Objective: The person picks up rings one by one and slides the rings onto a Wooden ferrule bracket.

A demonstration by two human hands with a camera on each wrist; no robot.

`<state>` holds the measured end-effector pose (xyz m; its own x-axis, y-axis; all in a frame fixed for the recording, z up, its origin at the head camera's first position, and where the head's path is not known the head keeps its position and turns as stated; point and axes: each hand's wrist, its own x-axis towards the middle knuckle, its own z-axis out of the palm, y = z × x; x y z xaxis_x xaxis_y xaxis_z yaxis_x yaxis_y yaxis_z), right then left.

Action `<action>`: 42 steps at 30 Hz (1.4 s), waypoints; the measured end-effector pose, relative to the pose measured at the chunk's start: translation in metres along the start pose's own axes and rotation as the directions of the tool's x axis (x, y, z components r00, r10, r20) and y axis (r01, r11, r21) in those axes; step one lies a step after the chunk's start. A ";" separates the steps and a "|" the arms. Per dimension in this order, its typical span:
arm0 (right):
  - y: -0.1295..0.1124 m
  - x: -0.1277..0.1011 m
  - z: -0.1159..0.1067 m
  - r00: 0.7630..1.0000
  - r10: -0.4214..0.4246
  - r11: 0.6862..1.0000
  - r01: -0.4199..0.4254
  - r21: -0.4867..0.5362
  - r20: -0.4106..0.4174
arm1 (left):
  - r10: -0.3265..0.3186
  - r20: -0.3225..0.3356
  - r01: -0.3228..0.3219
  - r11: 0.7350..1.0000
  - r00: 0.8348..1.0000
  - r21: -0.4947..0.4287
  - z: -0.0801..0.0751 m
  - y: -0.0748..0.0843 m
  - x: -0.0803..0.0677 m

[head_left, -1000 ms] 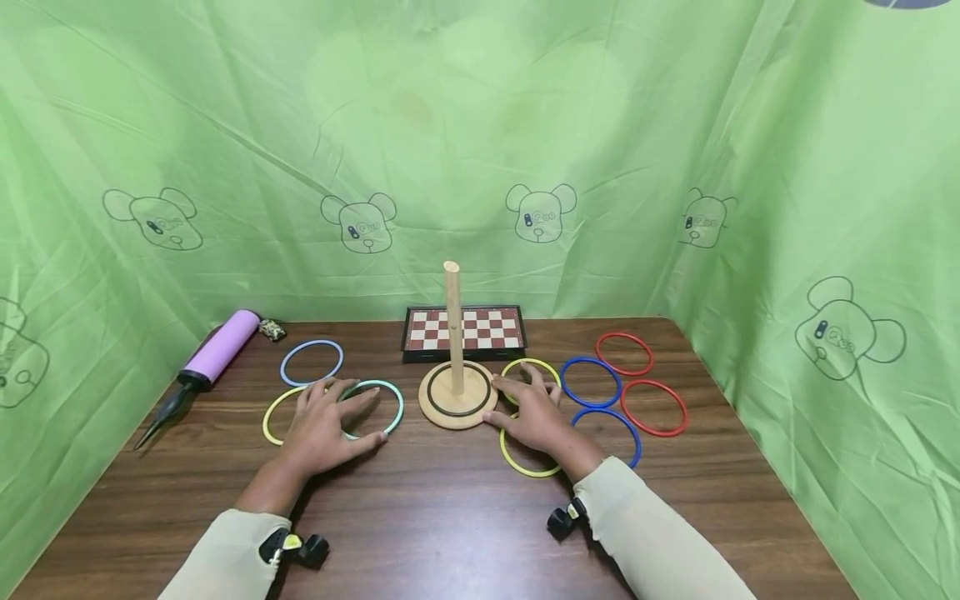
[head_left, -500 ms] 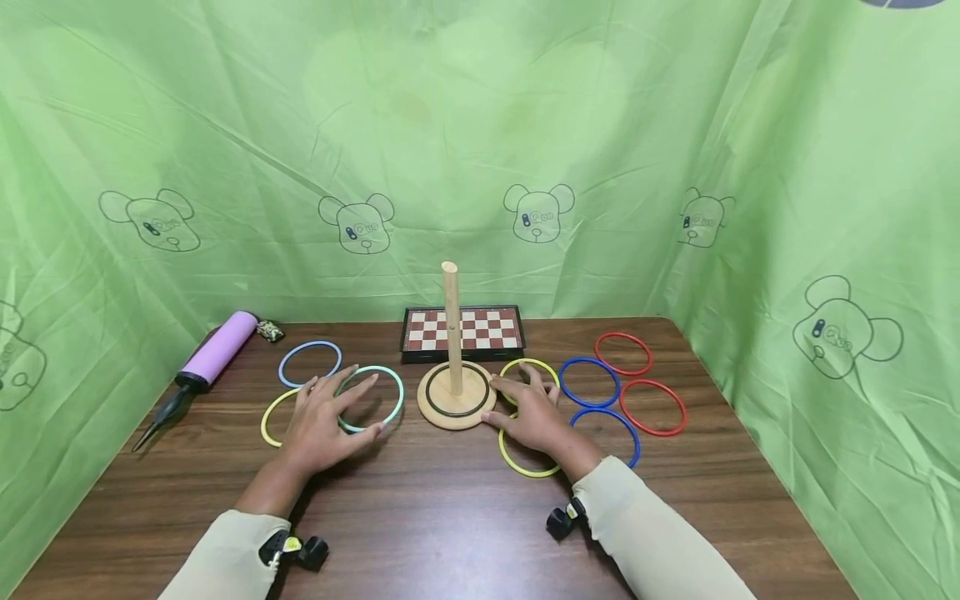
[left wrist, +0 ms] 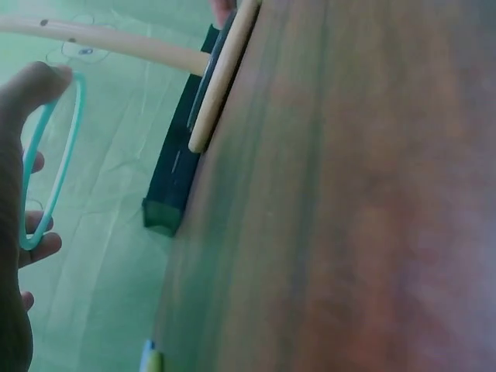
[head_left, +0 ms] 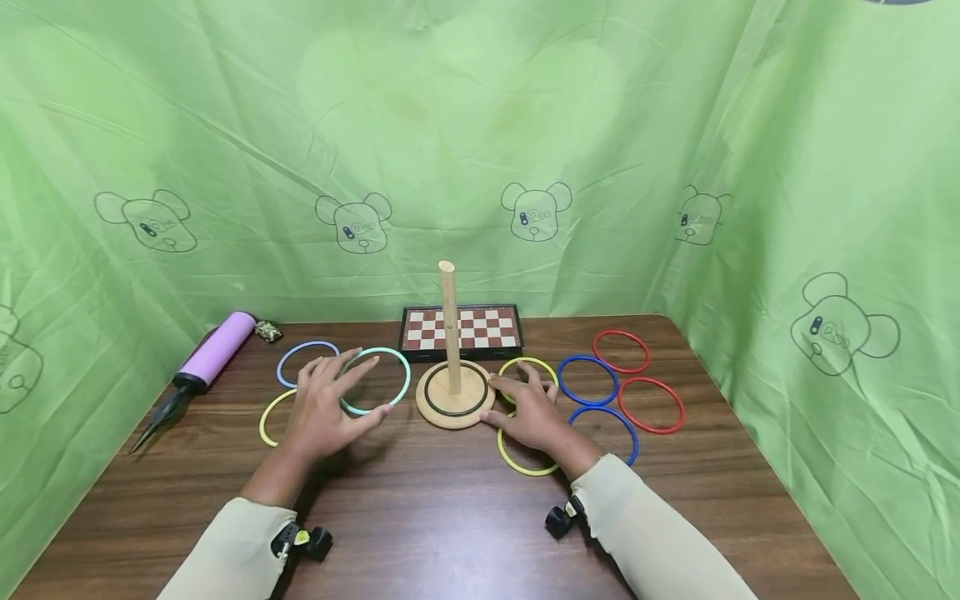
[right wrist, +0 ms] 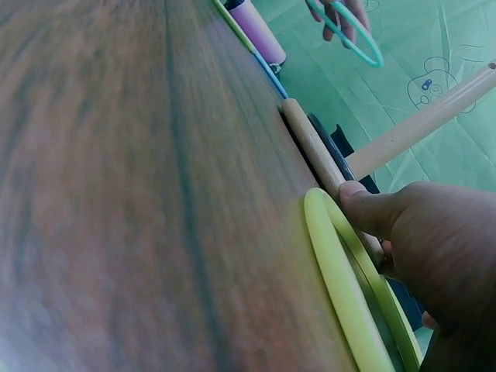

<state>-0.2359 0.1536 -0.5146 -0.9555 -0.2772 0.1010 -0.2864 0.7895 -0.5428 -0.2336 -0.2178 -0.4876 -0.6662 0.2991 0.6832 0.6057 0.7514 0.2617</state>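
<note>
My left hand (head_left: 322, 412) pinches a turquoise ring (head_left: 409, 379) between thumb and fingers, held up off the table. In the left wrist view the ring (left wrist: 70, 139) hangs on edge against the green cloth. A wooden ring toss stand (head_left: 452, 333) with an upright peg and round base stands mid-table. Thumb and fingers of my right hand (head_left: 536, 417) grip its base at the right edge. Under the right hand lie two yellow rings (head_left: 525, 473), partly covered. To the left, a light blue ring (head_left: 279, 367) and another yellow ring (head_left: 264, 425) sit partly behind the left hand.
Behind the stand lies a chessboard (head_left: 491, 329). Two blue rings (head_left: 588, 357) and two red rings (head_left: 682, 408) are on the right. A purple hand pump (head_left: 225, 346) and a small patterned object (head_left: 267, 331) lie at the back left. Green cloth (head_left: 450, 125) surrounds the table.
The turquoise ring, flat on the table a second ago, has come up in my left hand and shifted slightly right. My right hand stays at the base.
</note>
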 end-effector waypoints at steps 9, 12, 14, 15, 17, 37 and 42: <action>0.000 0.000 -0.001 1.000 -0.017 1.000 0.017 0.004 0.004 | -0.004 -0.063 0.001 0.999 0.998 -0.049 -0.005 0.008 0.023; 0.000 0.000 -0.002 1.000 -0.017 1.000 0.017 0.000 -0.005 | 0.006 -0.084 -0.011 0.998 0.996 -0.059 -0.008 0.012 0.035; 0.001 -0.001 -0.002 1.000 -0.013 1.000 0.013 -0.003 -0.008 | 0.011 -0.093 -0.017 0.998 0.996 -0.067 -0.010 0.016 0.043; 0.001 -0.001 -0.002 1.000 -0.010 1.000 0.010 -0.003 -0.007 | 0.012 -0.096 -0.019 0.997 0.995 -0.075 -0.011 0.017 0.047; 0.001 -0.001 -0.002 1.000 -0.011 1.000 0.011 -0.004 -0.010 | 0.007 -0.099 -0.017 0.995 0.995 -0.097 -0.014 0.022 0.054; 0.001 0.001 0.000 1.000 -0.017 1.000 0.017 -0.009 -0.016 | -0.099 -0.302 -0.002 0.948 0.948 -0.317 -0.034 0.046 0.105; 0.000 0.000 -0.001 1.000 -0.012 1.000 0.012 0.002 -0.006 | -0.155 -0.338 -0.016 0.892 0.928 -0.453 -0.036 0.053 0.118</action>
<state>-0.2364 0.1544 -0.5136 -0.9523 -0.2835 0.1127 -0.2979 0.7851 -0.5429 -0.2644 -0.1642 -0.3683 -0.5656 -0.0376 0.8238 0.7473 0.3991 0.5312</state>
